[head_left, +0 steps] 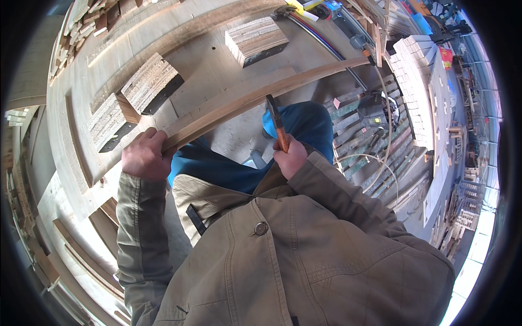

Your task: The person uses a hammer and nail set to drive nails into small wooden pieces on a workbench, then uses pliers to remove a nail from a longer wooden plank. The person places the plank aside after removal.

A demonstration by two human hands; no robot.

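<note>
Gripping the strip (234, 106) by one end, left hand (145, 156) curls; right hand (292, 158) clasps hammer (278, 120).

Over at ten o'clock I can see a loose heap of short, rough brown wood offcuts (87, 24). A bright yellow, elongated object (300, 9) lies just past twelve, and thin rods streaked blue and red (322, 40) run down by one. At two o'clock stands a tight stack of pale, square-ended timber (416, 92), a red-and-yellow packet (446, 57) beyond it. Near three, a slender cream hose (388, 127) loops over weathered, greenish-grey wooden slats (375, 155). Long brown wooden strips (87, 258) lie around eight; white window panes (478, 247) glare towards four.
</note>
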